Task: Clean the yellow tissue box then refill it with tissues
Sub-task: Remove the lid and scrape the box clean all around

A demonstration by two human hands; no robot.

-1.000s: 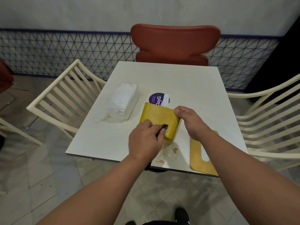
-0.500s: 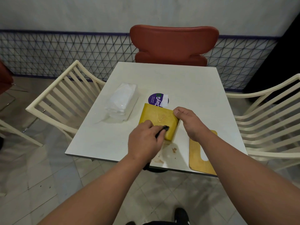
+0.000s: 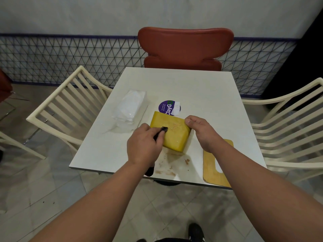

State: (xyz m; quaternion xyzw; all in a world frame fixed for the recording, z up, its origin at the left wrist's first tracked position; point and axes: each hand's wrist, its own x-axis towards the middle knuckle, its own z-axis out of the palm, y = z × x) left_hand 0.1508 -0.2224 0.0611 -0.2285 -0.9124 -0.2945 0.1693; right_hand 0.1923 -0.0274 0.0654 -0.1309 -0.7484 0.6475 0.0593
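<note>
standing against the far edge of a white square table (image 3: 201, 88) is a red chair (image 3: 185, 48), and cream slatted chairs are seen at the left (image 3: 66, 109) and right (image 3: 286, 123) sides. on the table's left half a clear-wrapped pack of tissues (image 3: 130, 107) is laid, well apart from the near edge. near the middle, the yellow tissue box (image 3: 174, 135) is set on the table, its broad face turned upward. at the near right corner a flat yellow panel with a cut-out (image 3: 209, 165) is laid, partly covered by the right forearm. the box's right edge is gripped by the right hand (image 3: 201, 130), fingers curled round it. a dark tool (image 3: 163, 130) is gripped in the curled fingers of the left hand (image 3: 143, 145), its tip touching the box's upper face; what kind of tool it is cannot be told. a purple round sticker (image 3: 167, 107) is seen just behind the box. brown smears and crumbs (image 3: 173, 165) are scattered on the table between the box and the near edge.
</note>
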